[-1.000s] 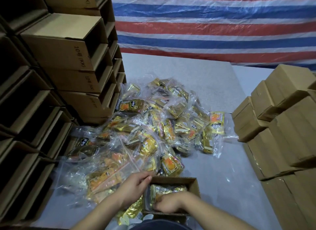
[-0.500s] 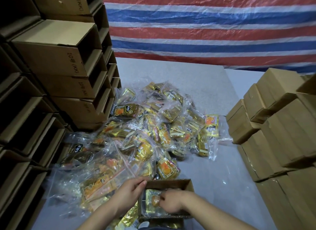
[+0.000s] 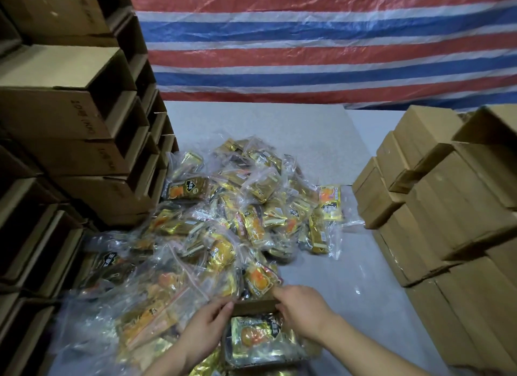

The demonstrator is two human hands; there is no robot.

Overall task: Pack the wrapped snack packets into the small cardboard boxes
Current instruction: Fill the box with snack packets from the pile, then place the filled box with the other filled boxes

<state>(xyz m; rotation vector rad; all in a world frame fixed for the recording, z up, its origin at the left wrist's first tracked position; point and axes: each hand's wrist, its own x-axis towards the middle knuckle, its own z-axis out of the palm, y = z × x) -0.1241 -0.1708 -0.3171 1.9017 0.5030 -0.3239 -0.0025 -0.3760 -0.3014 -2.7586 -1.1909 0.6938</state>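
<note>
Both hands sit at the far end of the open box (image 3: 253,305): left hand (image 3: 205,329) has fingertips curled onto the far-left corner of the rim, right hand (image 3: 303,310) has fingers curled over the far-right corner. Neither carries a packet; can't tell whether they're pinching the far flap or just resting on it.

Largest to smallest:
- Striped tarp (image 3: 321,39) behind, grey table (image 3: 321,140) under everything.
- Empty open cartons (image 3: 70,118) stacked on the left, openings facing in. Closed cartons (image 3: 447,207) stacked on the right.
- Snack pile (image 3: 237,213) mid-table, clear bags holding gold/orange packs, running from just beyond the box out to the far centre.
- Open box nearest the body, long axis roughly toward/away from the person.
- Packet in box (image 3: 256,335) lies flat, orange print up, filling most of the visible opening.

Key relation: pile lies directly beyond both hands, nearest pack (image 3: 258,277) touching or just off the far rim, close to the right fingertips. Right hand is nearer it.

Judgement: box looks full or near it, so next is either closing the far flap toward the body or grabbing one more pack. Risk: loose bag film catching under the flap.
</note>
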